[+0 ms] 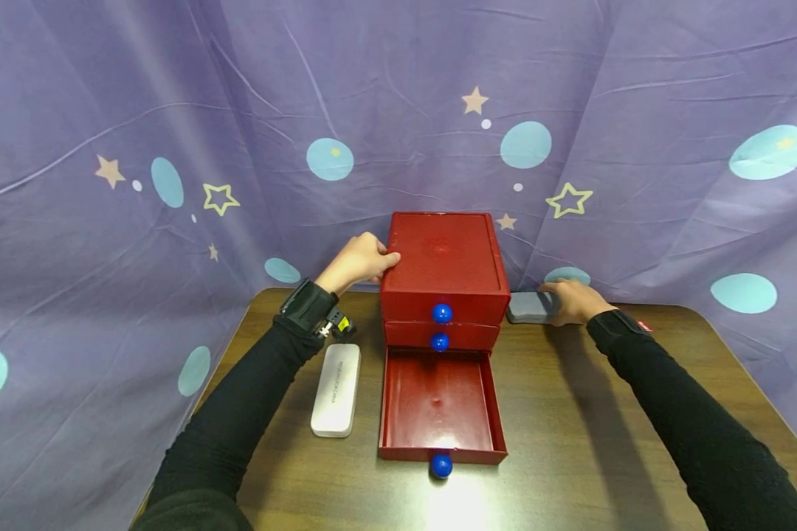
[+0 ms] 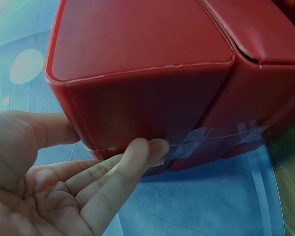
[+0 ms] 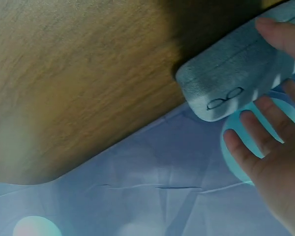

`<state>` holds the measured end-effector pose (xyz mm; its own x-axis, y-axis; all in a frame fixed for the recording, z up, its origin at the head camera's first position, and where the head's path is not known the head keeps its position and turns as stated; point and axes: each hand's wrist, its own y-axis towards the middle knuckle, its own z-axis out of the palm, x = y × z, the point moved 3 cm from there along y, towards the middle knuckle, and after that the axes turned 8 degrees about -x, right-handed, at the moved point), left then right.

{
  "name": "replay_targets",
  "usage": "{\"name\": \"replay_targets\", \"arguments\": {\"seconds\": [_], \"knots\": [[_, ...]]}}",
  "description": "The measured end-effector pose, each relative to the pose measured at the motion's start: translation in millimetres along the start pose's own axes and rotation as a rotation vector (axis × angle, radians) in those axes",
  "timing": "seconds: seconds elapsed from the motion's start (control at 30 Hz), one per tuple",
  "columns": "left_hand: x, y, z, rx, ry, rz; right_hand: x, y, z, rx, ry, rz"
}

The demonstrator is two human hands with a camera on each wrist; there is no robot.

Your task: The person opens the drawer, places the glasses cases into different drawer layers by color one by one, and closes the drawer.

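Observation:
A red three-drawer cabinet (image 1: 445,258) stands at the back of the wooden table (image 1: 571,442). Its bottom drawer (image 1: 438,402) is pulled out and empty, with a blue knob (image 1: 441,465) at the front. My left hand (image 1: 359,262) rests against the cabinet's upper left edge. In the left wrist view the thumb and straight fingers of that hand (image 2: 64,182) touch the side of the cabinet (image 2: 147,59). My right hand (image 1: 571,301) lies over a grey case (image 1: 528,306) just right of the cabinet. The right wrist view shows the grey case (image 3: 226,83) between the thumb and straight, spread fingers (image 3: 258,130).
A white oblong case (image 1: 336,389) lies on the table left of the open drawer. A purple curtain (image 1: 173,147) with stars and dots hangs close behind and around the table. The table's back edge (image 3: 113,142) runs right by the grey case.

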<state>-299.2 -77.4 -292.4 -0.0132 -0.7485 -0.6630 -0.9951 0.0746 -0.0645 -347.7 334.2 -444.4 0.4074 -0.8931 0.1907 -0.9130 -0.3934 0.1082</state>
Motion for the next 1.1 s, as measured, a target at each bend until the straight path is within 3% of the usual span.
{"name": "replay_targets", "arguments": {"seconds": [0.27, 0.7, 1.1], "knots": [[-2.7, 3.8, 1.4, 0.006, 0.02, -0.004, -8.8, 4.7, 11.0, 0.096, -0.021, 0.124], [-0.4, 5.9, 5.6, 0.01, 0.008, -0.002, -8.1, 4.4, 20.7, 0.155, -0.006, 0.155], [2.2, 5.7, 1.9, 0.0, 0.0, -0.01, 1.7, 13.6, 14.0, 0.223, -0.031, 0.148]]}}
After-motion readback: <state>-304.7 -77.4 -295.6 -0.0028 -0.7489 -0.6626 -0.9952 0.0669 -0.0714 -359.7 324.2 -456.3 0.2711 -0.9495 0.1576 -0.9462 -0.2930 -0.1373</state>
